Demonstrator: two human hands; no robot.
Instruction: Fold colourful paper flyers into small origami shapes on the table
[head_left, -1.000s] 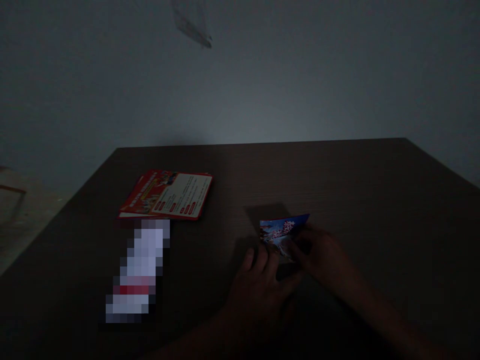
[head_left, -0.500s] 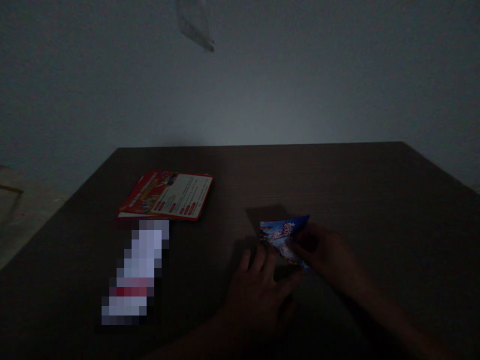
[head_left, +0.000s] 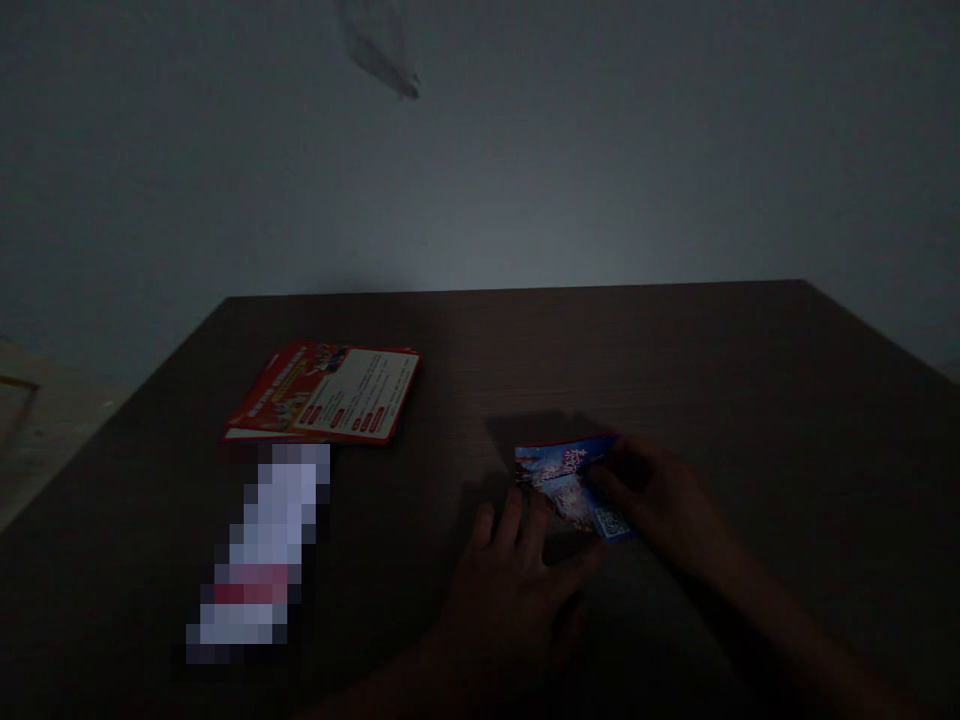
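A small blue printed leaflet (head_left: 559,490) with a snowy picture, pale lettering and a QR code at its lower right lies in front of me, slightly bent. My right hand (head_left: 667,500) pinches its right side between thumb and fingers. On the near left side, my left hand (head_left: 510,570) rests with fingers spread; its fingertips touch or nearly touch the leaflet's lower left edge, and its thumb reaches toward the bottom edge. Dim light hides the undersides of both hands.
A stack of red and white printed sheets (head_left: 322,393) sits at the left of the dark wooden table (head_left: 615,350). Nearer me lies a long pale item (head_left: 259,550), blurred by pixels. Behind the table stands a grey wall (head_left: 600,150) with something translucent (head_left: 379,55) high up.
The leaflet's right part has turned flatter toward me, so its QR code now shows. My right hand has shifted slightly with it. The left hand stays nearly in place.
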